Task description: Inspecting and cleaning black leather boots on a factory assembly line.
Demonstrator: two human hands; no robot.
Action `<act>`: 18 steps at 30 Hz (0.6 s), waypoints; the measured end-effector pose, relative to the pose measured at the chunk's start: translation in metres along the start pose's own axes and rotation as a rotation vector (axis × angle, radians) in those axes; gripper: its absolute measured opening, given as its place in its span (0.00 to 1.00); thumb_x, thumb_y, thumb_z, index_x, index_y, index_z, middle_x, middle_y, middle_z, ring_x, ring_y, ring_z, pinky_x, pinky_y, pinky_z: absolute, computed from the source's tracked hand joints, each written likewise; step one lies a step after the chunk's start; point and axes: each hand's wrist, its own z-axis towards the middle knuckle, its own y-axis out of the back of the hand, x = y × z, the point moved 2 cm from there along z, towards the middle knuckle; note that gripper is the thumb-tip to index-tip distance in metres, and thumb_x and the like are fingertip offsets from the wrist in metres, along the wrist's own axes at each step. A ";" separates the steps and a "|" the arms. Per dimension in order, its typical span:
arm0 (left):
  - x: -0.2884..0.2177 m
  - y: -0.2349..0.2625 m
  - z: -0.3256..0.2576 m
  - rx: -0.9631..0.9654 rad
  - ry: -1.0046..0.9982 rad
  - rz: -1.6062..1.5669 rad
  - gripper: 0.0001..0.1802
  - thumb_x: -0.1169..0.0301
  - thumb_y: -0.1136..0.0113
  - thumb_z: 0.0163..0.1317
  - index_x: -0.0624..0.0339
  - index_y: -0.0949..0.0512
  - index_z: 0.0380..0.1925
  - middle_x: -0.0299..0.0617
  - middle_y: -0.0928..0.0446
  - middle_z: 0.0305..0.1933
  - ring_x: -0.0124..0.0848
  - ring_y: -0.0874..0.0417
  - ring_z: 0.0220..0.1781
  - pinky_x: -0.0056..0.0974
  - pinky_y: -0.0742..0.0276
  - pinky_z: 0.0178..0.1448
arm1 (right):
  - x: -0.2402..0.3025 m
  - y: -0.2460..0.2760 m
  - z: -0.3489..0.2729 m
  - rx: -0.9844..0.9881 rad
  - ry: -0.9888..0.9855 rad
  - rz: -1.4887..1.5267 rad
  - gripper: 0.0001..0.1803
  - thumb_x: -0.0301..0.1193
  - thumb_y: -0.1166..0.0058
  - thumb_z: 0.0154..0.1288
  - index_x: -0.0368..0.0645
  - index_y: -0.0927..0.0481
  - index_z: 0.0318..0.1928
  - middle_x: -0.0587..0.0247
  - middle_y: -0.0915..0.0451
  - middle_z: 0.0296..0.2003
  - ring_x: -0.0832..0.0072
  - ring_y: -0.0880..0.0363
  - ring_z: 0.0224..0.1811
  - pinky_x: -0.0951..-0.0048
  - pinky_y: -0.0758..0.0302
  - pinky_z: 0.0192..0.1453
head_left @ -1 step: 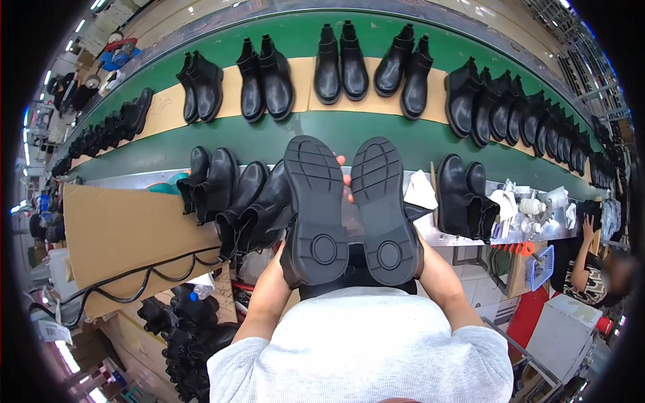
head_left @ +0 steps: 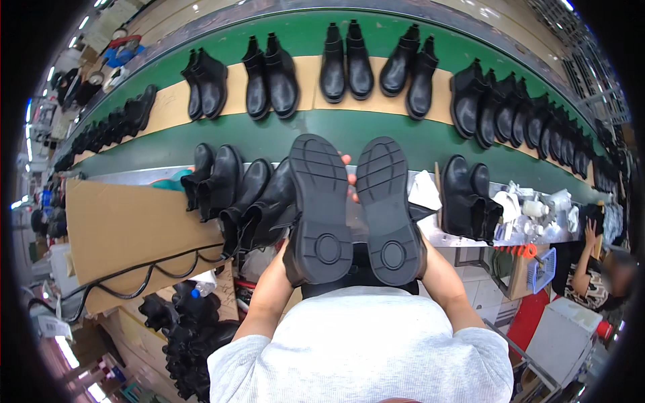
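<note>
Two black ankle boots are held up side by side in front of my body, their ridged soles facing me and toes pointing away. My left hand [head_left: 350, 178] grips the left boot [head_left: 321, 208]; its fingertips show past the inner edge of the sole, and the rest is behind it. The right boot [head_left: 387, 208] is in my right hand, which the boot hides; only my right forearm [head_left: 440, 272] shows, running up behind the heel. A dark flap of the boot sticks out on its right side.
A green bench [head_left: 329, 127] bears rows of black boots on a cardboard strip [head_left: 306, 74]. Closer, more boots [head_left: 232, 178] stand left, beside a cardboard sheet [head_left: 134, 235]. At right are a boot pair [head_left: 459, 195], white cloth [head_left: 424, 190] and bottles [head_left: 534, 207]. A co-worker [head_left: 591, 275] is far right.
</note>
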 end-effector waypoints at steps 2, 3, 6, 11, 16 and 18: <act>-0.003 -0.024 0.001 -0.056 -0.018 0.133 0.23 0.64 0.52 0.68 0.63 0.37 0.59 0.49 0.29 0.56 0.34 0.21 0.49 0.32 0.20 0.38 | 0.008 0.000 -0.005 -0.011 0.012 0.019 0.26 0.39 0.40 0.60 0.33 0.29 0.52 0.59 0.20 0.40 0.73 0.19 0.37 0.74 0.22 0.42; -0.010 -0.024 -0.002 -0.065 -0.028 0.139 0.23 0.64 0.52 0.68 0.63 0.37 0.59 0.49 0.29 0.56 0.34 0.21 0.49 0.32 0.20 0.38 | 0.013 0.001 -0.004 -0.008 0.011 0.024 0.26 0.39 0.40 0.60 0.33 0.29 0.52 0.59 0.20 0.40 0.73 0.19 0.37 0.74 0.22 0.42; -0.038 -0.010 -0.005 -0.081 -0.012 0.384 0.25 0.63 0.51 0.67 0.65 0.37 0.59 0.49 0.30 0.58 0.35 0.21 0.50 0.33 0.19 0.40 | 0.021 0.008 -0.014 -0.020 0.023 0.031 0.27 0.39 0.40 0.60 0.33 0.30 0.52 0.59 0.20 0.40 0.73 0.19 0.37 0.74 0.22 0.42; -0.070 0.033 0.044 -0.449 0.279 0.727 0.30 0.62 0.39 0.60 0.71 0.35 0.55 0.47 0.21 0.40 0.33 0.17 0.36 0.35 0.19 0.38 | 0.036 0.040 0.024 -0.259 0.023 -0.451 0.32 0.38 0.40 0.60 0.32 0.35 0.59 0.60 0.21 0.38 0.75 0.21 0.36 0.73 0.22 0.39; -0.019 0.148 0.082 -0.710 0.378 1.494 0.43 0.44 0.43 0.55 0.64 0.39 0.62 0.61 0.35 0.62 0.47 0.37 0.67 0.44 0.36 0.64 | -0.034 0.069 0.080 -0.583 -0.168 -0.848 0.45 0.51 0.47 0.61 0.33 0.48 0.67 0.48 0.30 0.54 0.63 0.29 0.55 0.55 0.21 0.40; -0.022 0.154 0.062 -0.648 0.311 1.067 0.38 0.43 0.50 0.60 0.58 0.37 0.63 0.53 0.35 0.63 0.46 0.38 0.67 0.47 0.36 0.61 | -0.036 0.086 0.060 -0.518 -0.111 -0.693 0.42 0.51 0.52 0.63 0.35 0.47 0.66 0.48 0.30 0.54 0.62 0.29 0.55 0.55 0.21 0.41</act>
